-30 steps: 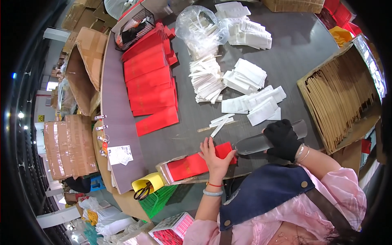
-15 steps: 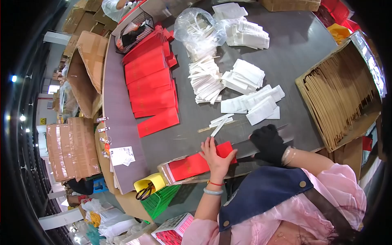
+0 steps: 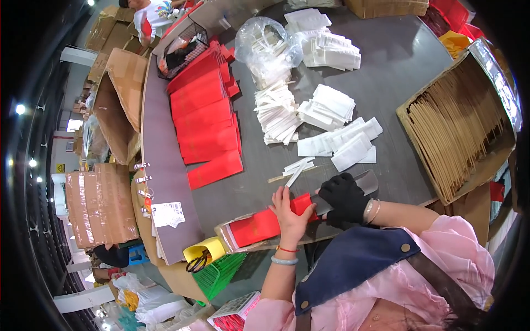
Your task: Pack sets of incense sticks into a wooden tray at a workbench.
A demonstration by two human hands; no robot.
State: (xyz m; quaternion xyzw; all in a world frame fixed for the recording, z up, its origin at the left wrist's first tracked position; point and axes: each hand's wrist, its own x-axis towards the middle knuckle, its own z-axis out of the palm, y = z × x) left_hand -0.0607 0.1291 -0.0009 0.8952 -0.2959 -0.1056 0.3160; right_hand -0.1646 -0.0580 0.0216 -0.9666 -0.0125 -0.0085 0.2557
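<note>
A stack of red paper envelopes (image 3: 254, 229) lies at the table's near edge, a pale strip showing along its left end. My bare left hand (image 3: 291, 214) rests on top of it, fingers stretched, thumb spread to the right. My right hand (image 3: 343, 197), in a black fingerless glove, is just right of the envelopes with its fingers curled. A clear plastic strip (image 3: 366, 181) sticks out beyond the glove, and the hand grips it; where it ends under the fingers is hidden. Left of the envelopes stands a yellow holder (image 3: 203, 248) with black-handled scissors (image 3: 197, 261).
More red envelopes (image 3: 207, 138) overlap along the left. White paper slips (image 3: 326, 105) lie in piles mid-table beside a clear plastic bag (image 3: 269, 47). An open carton (image 3: 406, 118) of brown cardboard pieces stands right. At the far left is another person (image 3: 152, 19).
My right hand has moved left and slightly down, closer to the red envelopes, with the clear plastic. My left hand has hardly moved. The person at the far left shows more.
</note>
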